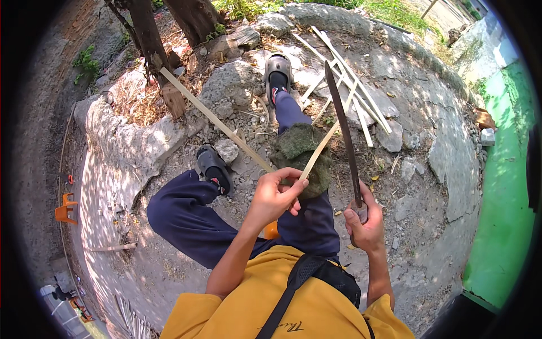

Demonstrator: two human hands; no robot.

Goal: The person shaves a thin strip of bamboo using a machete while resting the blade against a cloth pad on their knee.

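My left hand (275, 198) is closed, with thumb and fingers pinching a thin pale bamboo strip (324, 141) that curves up to the right. A second, straighter strip (212, 117) runs from the same hand to the foot of the tree at upper left. Whether the two join inside the fingers is hidden. My right hand (367, 223) grips the handle of a machete (343, 113), its long dark, narrow blade pointing up and away. The blade crosses close to the curved strip; contact is unclear. Beneath the strips, a greenish worn pad (299, 144) covers my outstretched leg.
Several pale strips (350, 79) lie in a loose pile beyond my right foot. Tree trunks (195, 20) stand at the far left, amid broken concrete (231, 79). A green wall (502, 186) bounds the right side; an orange chair (66, 208) is at far left.
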